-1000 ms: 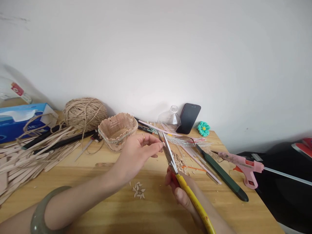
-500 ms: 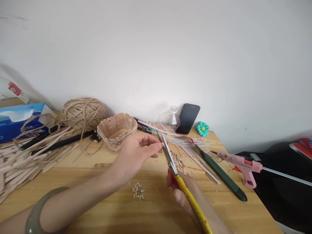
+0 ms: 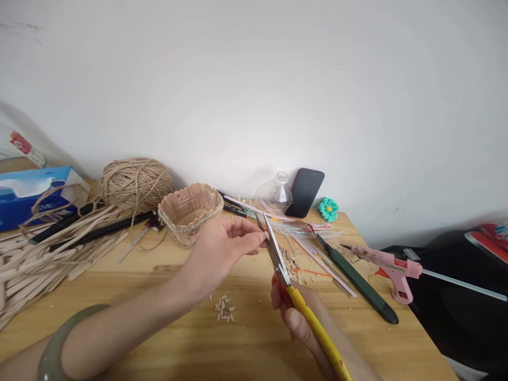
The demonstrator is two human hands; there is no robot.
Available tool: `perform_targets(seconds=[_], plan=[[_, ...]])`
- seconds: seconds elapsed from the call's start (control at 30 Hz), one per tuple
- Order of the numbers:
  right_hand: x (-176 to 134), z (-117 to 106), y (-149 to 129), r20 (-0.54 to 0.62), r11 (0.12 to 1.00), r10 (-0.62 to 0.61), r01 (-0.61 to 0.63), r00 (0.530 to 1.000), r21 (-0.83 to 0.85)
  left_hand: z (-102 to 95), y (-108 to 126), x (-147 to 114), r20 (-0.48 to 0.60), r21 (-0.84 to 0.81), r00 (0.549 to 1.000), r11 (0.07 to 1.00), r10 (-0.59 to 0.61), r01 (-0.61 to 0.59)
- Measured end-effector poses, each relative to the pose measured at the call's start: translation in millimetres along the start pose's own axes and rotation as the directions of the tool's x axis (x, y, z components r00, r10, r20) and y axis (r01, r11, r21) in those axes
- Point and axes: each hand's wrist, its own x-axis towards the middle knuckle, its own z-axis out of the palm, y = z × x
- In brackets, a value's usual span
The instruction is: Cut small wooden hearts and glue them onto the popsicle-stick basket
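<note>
My right hand (image 3: 296, 315) grips a pair of scissors (image 3: 280, 259) with yellow handles, their blades slightly parted and pointing away from me. Thumb and fingertips pinched, my left hand (image 3: 234, 241) is right at the blades; whatever small piece it holds is too hidden to name. Below the hands lies a little heap of pale, pointed wood chips (image 3: 225, 308) on the wooden table (image 3: 159, 338). More wood scraps (image 3: 291, 262) are scattered behind the scissors. A small basket faced with wooden sticks (image 3: 190, 209), with a beaded band, stands just beyond my left hand.
A twine ball (image 3: 135, 182), tissue box (image 3: 39, 193) and loose wooden sticks (image 3: 51, 264) occupy the left. Behind are a cut clear bottle top (image 3: 278, 193), a phone (image 3: 307, 191) and a green flower (image 3: 328, 209). At right lie a dark green-handled tool (image 3: 357, 280) and pink glue gun (image 3: 397, 270).
Both hands stay almost in place, with the scissors' blades still parted around the left fingertips. The view has shifted very slightly.
</note>
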Motion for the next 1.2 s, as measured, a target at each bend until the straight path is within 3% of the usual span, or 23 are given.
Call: perform_targets(seconds=[0.4, 0.53, 1.2], plan=[[1.6, 1.2, -4.7, 0.059, 0.997, 0.07, -0.069, 0.996, -0.024, -1.7, 2.4, -1.0, 0.016, 0.007, 1.0, 1.0, -0.006, 0.006], [-1.6, 0.8, -8.6, 0.017, 0.994, 0.099, -0.098, 0.995, -0.05, -2.7, 3.7, -0.6, 0.037, -0.03, 0.999, 0.999, -0.017, 0.019], [3.0, 4.6, -10.0, 0.001, 0.996, 0.053, -0.053, 0.999, -0.072, -2.9, 3.9, -0.1, 0.025, 0.037, 0.999, 0.999, -0.027, 0.026]])
